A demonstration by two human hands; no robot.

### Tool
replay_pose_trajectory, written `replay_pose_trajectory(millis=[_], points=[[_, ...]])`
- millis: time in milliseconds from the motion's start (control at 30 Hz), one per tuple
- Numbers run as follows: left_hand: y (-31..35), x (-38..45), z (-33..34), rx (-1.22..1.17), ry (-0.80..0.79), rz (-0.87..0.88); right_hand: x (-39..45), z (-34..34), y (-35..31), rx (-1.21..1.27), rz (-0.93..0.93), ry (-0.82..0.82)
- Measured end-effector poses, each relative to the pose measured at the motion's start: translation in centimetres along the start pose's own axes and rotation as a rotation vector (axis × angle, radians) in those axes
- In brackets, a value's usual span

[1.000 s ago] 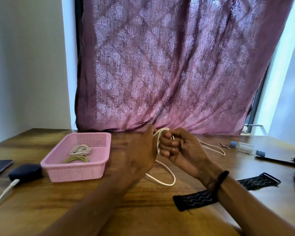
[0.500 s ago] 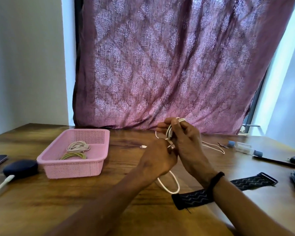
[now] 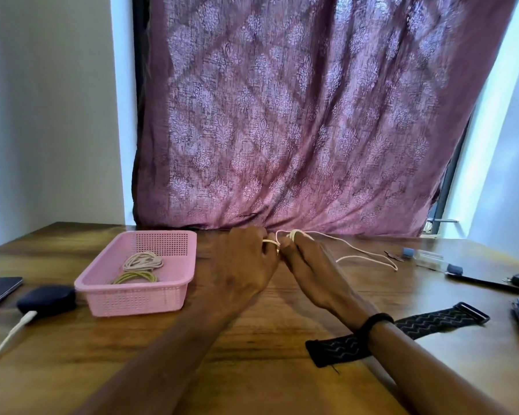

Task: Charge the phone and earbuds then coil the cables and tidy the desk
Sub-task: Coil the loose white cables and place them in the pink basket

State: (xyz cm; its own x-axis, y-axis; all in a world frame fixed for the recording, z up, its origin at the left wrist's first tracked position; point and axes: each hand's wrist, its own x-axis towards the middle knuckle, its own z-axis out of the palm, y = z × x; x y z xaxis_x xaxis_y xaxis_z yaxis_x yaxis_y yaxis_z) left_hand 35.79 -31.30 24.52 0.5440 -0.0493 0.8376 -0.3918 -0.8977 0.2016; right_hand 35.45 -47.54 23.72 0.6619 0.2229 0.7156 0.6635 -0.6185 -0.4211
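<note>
Both the left hand [image 3: 246,262] and right hand [image 3: 304,262] pinch the thin, limp white cable [image 3: 369,255]; its slack trails right, best gathered beside the fingers.

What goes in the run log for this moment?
step: coiling | both hands: left hand, right hand on white cable | pink basket: two coils

Open bench [image 3: 252,348] near centre; blocked left by pink basket [image 3: 138,298], right by black strap [image 3: 426,323], far by curtain [image 3: 312,130].
</note>
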Motion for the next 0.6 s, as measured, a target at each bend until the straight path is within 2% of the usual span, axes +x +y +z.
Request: replay_pose_trajectory(millis=[100,200,267,333,400,500,600], points=[[-0.1,0.3,-0.1,0.022,0.038,-0.004,0.0,-0.3,-0.8,0.142,0.138,-0.169],[0.0,0.5,-0.6,-0.009,0.01,-0.012,-0.1,-0.5,-2.1,0.618,0.344,-0.511],[-0.2,0.3,-0.4,-0.093,-0.015,-0.018,0.0,-0.7,-3.2,1.026,0.406,-0.661],[-0.6,0.0,0.3,-0.132,-0.092,0.019,0.4,-1.2,-3.7,1.37,0.393,-0.619],[-0.2,-0.6,0.8,-0.122,-0.166,0.042,0.7,-1.7,-3.6,1.569,0.361,-0.491],[1.4,-1.6,1.6,-0.314,-0.166,-0.008,0.8,-2.6,-2.7,1.7,0.343,-0.295],[2.9,-2.3,2.4,-0.347,-0.251,-0.003,1.1,-3.6,-1.9,1.658,0.329,-0.113]])
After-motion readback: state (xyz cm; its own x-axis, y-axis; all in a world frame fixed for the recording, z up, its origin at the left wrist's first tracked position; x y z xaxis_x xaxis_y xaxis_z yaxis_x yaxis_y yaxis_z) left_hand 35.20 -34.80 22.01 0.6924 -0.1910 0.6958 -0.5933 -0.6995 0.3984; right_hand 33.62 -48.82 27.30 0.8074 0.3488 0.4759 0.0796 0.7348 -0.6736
